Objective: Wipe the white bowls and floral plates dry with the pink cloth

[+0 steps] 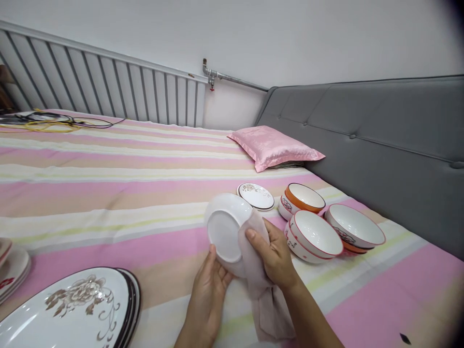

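A white plate [224, 236] is held up in front of me, tilted so that its underside with the round foot ring faces me. My left hand [210, 290] grips its lower edge, thumb on the underside and fingers behind. Over the plate's right edge lies a pale pink cloth [255, 256], pinched there by my right hand [273, 251]. The cloth's loose end hangs down below my right wrist. Just beyond the held plate, small saucers [256, 195] with a brown floral print lie stacked on the bed.
Stacked bowls stand to the right: an orange-banded bowl [304, 198], a red-rimmed bowl [313, 237] and a wider bowl [355, 226]. Oval plates [72, 309] are piled at front left. A pink pillow [273, 145] lies by the grey headboard [380, 130]. Cables [54, 121] lie far left.
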Action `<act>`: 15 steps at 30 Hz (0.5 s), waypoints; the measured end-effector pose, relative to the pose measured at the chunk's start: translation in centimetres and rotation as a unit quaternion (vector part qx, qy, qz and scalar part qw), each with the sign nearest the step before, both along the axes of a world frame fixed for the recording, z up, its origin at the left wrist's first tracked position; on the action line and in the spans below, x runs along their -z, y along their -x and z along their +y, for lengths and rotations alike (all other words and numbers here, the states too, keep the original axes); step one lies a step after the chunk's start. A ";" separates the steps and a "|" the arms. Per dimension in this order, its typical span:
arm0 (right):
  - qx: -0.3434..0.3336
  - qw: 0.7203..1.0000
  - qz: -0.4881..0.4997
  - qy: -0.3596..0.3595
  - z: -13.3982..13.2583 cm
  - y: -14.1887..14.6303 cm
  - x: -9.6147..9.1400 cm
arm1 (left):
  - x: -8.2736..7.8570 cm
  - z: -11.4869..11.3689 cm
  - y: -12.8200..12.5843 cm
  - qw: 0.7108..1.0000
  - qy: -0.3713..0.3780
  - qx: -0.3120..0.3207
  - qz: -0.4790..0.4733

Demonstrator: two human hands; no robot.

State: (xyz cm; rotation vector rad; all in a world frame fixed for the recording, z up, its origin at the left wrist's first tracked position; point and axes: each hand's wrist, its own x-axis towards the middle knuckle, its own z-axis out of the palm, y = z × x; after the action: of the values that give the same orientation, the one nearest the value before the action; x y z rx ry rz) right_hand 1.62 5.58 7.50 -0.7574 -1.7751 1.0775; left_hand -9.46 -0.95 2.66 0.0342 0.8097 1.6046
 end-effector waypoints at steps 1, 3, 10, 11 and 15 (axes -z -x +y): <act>0.019 0.998 -0.034 -0.045 0.2 -0.1 0.0 | -0.2 0.0 -0.1 1.000 0.014 0.003 0.009; 0.049 0.981 -0.103 -0.155 0.3 -0.1 0.2 | -0.5 -0.2 -0.1 1.000 0.016 -0.009 -0.005; -0.035 0.871 -0.321 -0.369 -1.7 2.6 1.6 | -0.3 -0.7 1.0 0.977 -0.112 -0.024 -0.180; -0.051 0.856 -0.343 -0.383 -2.2 3.2 2.0 | -0.2 -0.7 1.1 0.972 -0.095 -0.052 -0.206; -0.085 0.818 -0.392 -0.413 -3.6 4.4 2.8 | 0.2 -0.7 1.6 0.953 -0.043 -0.088 -0.286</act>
State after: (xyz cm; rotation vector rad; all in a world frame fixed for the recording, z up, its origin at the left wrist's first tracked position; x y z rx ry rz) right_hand -2.78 2.01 4.67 -0.4959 -2.7444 -0.0615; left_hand -11.06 -1.60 2.43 -0.4354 0.2955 1.6934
